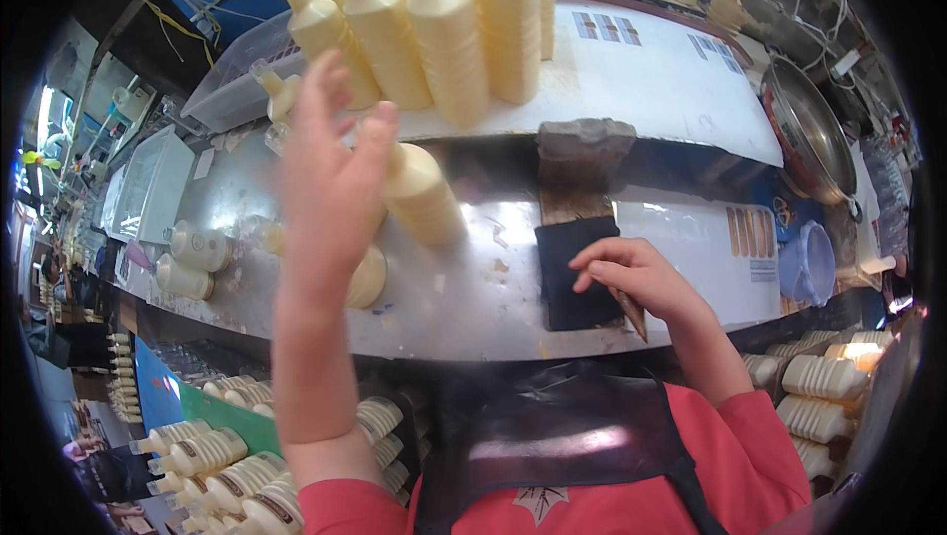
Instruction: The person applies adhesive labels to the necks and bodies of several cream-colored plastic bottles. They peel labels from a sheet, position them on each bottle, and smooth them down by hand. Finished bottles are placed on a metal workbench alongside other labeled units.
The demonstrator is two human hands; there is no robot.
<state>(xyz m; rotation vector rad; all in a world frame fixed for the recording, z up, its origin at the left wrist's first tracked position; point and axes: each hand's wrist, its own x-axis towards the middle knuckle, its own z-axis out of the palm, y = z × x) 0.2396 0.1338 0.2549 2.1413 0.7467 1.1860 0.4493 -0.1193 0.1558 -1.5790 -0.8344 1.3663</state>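
My left hand (333,158) is raised and blurred, its thumb and fingers spread apart. Just behind it a cream bottle (425,198) stands on the metal worktop (459,306), its neck partly hidden by the hand. Lower down, another cream bottle (368,280) shows only in part beside my left wrist. My right hand (636,276) holds a slim, pointed brown tool (630,313), whose tip points toward me. Under those fingers lies a black cloth or pad (573,291) on a wooden piece. A grey block (584,139) sits at its far end.
Several tall cream bottles (444,47) stand on a raised white shelf (629,91). Left are a clear plastic bin (237,84) and lying bottles (189,276). Right are a white sheet with brown strips (695,261), a purple bucket (806,265) and a metal pan (810,128). More bottles (222,468) lie below.
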